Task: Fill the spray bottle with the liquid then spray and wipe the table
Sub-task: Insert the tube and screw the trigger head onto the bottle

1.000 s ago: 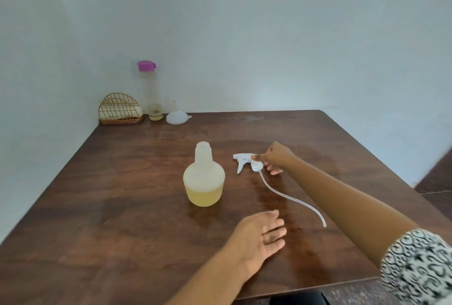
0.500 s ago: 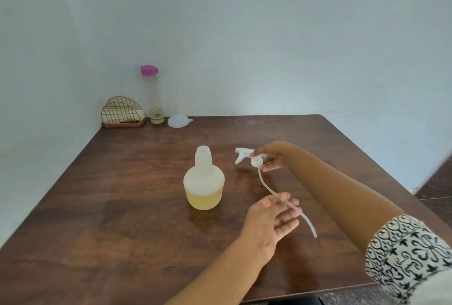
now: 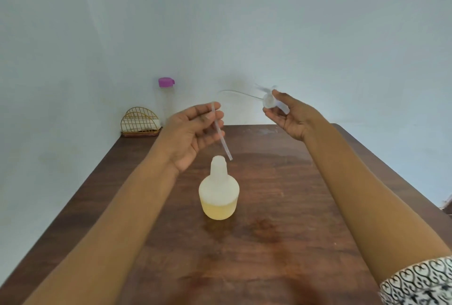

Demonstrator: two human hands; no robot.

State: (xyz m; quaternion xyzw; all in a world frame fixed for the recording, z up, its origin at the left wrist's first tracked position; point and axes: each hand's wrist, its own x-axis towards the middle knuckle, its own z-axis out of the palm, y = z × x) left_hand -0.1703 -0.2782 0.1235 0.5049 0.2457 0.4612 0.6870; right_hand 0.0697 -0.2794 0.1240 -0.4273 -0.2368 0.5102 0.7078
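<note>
**Dip tube poised over the open bottle**

Dark wooden table [image 3: 281,243] fills the lower half of the frame, running back to a pale blue wall. Nearest the camera, at the lower right corner, a black-and-white patterned sleeve [image 3: 420,280] covers the upper part of the right arm; both bare forearms reach up and forward from the bottom edge.

At the centre of the frame the spray bottle [image 3: 219,194] stands upright on the table, its neck open and uncapped, with yellowish liquid [image 3: 219,210] filling its lower part.

Just above and left of the bottle's neck, the left hand [image 3: 193,133] is raised, palm turned towards the camera, its thumb and fingers pinched on the thin dip tube [image 3: 221,136]. The tube's free end hangs slantwise, just beside the mouth of the bottle and not inside it.

Higher up, right of centre, the right hand [image 3: 291,118] is lifted clear of the table, palm facing left, fingers closed round the white spray head [image 3: 270,101], which is blurred. From it the tube arcs leftward to the left hand.

Farthest back, at the table's far left corner, a gold wire holder [image 3: 140,121] sits against the wall, and beside it stands a tall clear bottle with a purple cap [image 3: 166,82].
</note>
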